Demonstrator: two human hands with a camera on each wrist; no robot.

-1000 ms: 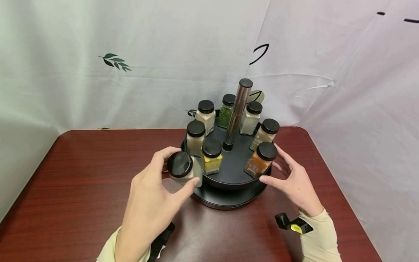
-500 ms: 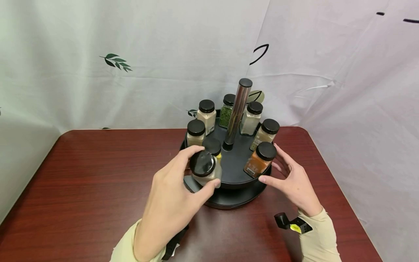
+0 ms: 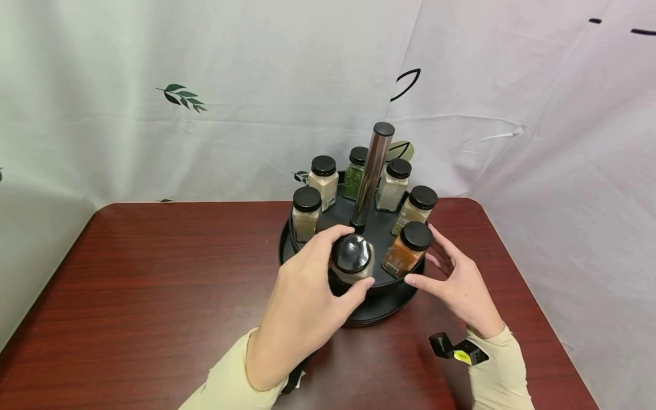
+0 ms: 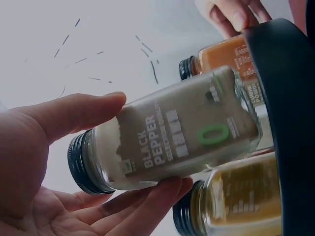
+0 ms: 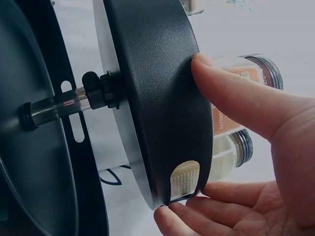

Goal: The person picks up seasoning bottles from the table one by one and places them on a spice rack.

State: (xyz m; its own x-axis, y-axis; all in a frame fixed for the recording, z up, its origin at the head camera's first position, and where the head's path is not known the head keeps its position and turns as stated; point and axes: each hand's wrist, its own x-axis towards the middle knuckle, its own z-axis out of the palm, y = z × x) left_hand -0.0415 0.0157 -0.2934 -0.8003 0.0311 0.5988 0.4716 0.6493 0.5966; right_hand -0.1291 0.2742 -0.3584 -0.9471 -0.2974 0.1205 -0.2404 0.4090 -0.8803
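Observation:
My left hand [image 3: 304, 299] holds a glass black pepper jar [image 4: 182, 130] with a black lid between thumb and fingers. It hangs tilted over the front of the upper tray [image 3: 376, 236] of a black two-tier lazy Susan. In the left wrist view, the jar's base is near the tray's rim, just apart from a yellow spice jar [image 4: 246, 194] that the hand hides in the head view. My right hand [image 3: 463, 287] grips the upper tray's rim [image 5: 162, 88] at its right side, thumb in front and fingers farther round, beside an orange spice jar [image 3: 402, 256].
Other spice jars ring the upper tray, among them a green herb jar [image 3: 353, 173] and a pale jar [image 3: 306, 219]. A central post [image 3: 374, 171] rises between them. The lower tray [image 3: 376, 310] rests on the reddish-brown table [image 3: 154, 285], backed by white cloth [image 3: 256, 85].
My left hand has carried the black pepper jar rightward, from left of the lazy Susan past the yellow jar to the front of the upper tray. The right hand has stayed at the rim.

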